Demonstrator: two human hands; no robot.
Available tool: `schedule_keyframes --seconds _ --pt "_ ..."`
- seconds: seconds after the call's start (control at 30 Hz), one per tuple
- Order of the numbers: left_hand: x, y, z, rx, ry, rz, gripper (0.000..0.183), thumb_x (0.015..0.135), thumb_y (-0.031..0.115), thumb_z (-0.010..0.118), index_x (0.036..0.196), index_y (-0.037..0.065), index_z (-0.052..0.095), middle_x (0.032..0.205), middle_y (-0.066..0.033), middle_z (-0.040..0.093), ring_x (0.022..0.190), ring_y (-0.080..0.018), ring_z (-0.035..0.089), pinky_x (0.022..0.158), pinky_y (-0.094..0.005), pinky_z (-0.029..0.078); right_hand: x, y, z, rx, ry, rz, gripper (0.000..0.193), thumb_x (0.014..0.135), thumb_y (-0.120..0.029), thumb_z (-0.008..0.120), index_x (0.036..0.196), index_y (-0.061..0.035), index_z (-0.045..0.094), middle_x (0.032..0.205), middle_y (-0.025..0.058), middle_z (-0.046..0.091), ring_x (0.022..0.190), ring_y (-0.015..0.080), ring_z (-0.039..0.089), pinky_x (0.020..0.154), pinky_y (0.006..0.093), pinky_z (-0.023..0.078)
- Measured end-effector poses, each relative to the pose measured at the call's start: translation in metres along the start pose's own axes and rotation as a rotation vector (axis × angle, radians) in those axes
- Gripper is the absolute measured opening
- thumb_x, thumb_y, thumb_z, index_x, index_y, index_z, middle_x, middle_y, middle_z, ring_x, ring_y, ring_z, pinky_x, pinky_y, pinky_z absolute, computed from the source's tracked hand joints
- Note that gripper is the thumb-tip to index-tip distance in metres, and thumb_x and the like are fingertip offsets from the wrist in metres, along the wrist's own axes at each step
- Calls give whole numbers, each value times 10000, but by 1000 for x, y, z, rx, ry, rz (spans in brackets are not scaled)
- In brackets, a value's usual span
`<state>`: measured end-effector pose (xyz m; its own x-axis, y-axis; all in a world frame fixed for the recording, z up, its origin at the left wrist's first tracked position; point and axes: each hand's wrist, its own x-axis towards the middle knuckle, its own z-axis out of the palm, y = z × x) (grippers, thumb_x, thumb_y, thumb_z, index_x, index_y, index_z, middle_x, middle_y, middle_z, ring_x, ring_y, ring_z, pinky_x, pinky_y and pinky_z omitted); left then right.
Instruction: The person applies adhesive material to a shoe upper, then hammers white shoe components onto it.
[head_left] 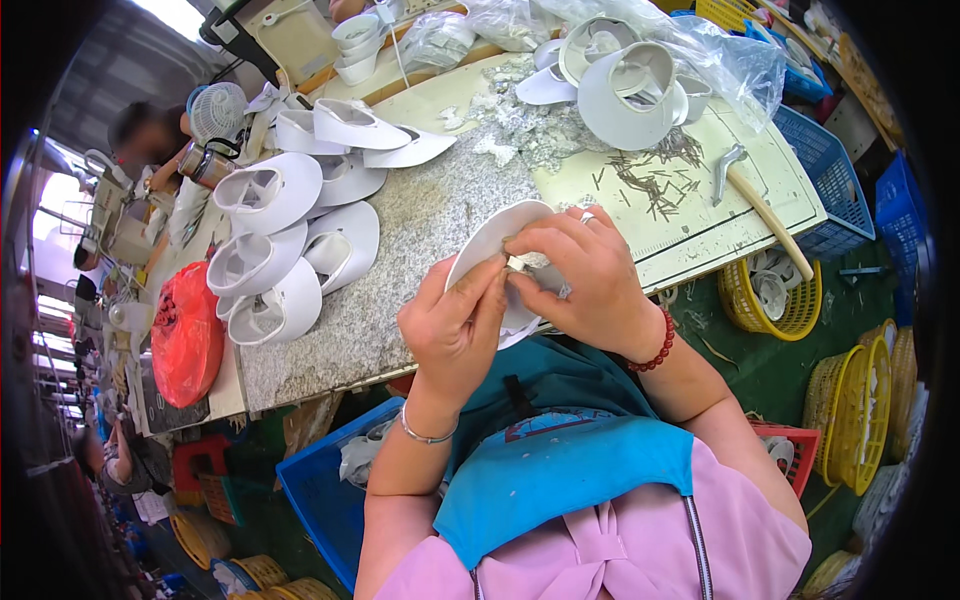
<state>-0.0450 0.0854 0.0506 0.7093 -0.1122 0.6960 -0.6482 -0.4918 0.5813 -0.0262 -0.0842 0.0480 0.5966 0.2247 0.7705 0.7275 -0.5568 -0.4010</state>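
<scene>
Over the table's near edge I hold a white visor-shaped piece [492, 238], its curved brim raised. My left hand [447, 312] is closed on the near left side of it, thumb and fingers pinched at its inner edge. From the other side my right hand [585, 275] grips the same piece, with thumb and forefinger close to the left fingertips. A small white bit [517, 264] shows between the fingertips; what it is cannot be made out. Several similar white visor-shaped pieces [268, 192] lie piled to the left, and another stack [628, 95] stands at the far right.
On the table [690, 245], dark nails [655, 185] lie scattered near a wooden-handled hammer [765, 205]. White scraps [530, 120] cover the far middle. A red plastic bag [187, 335] sits at left. Yellow [735, 305] and blue baskets [825, 165] stand at right; a blue crate [315, 490] is below.
</scene>
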Motion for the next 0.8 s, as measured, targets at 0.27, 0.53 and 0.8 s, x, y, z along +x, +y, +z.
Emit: schedule_keyframes --seconds 0.27,0.53,0.8 --pt "-1 -5 6 15 16 94 274 798 -16 718 1064 48 704 902 -148 668 662 -216 659 571 -282 515 1 -3 2 -149 40 -88 161 715 -108 688 854 -103 607 735 47 564 545 225 545 504 340 432" --pt "-11 4 21 -259 295 -229 360 864 61 702 1206 -11 615 1018 -83 670 861 -139 645 730 -273 522 -13 -22 0 -169 63 51 164 699 -68 691 846 -90 623 621 54 513 505 229 537 461 337 443" --pt "-33 -19 20 -577 104 -580 210 892 78 695 1068 -37 691 958 -28 666 805 -41 569 681 -188 461 -20 -9 20 -202 58 44 160 720 -69 682 873 -62 636 650 62 528 536 235 549 493 334 440"
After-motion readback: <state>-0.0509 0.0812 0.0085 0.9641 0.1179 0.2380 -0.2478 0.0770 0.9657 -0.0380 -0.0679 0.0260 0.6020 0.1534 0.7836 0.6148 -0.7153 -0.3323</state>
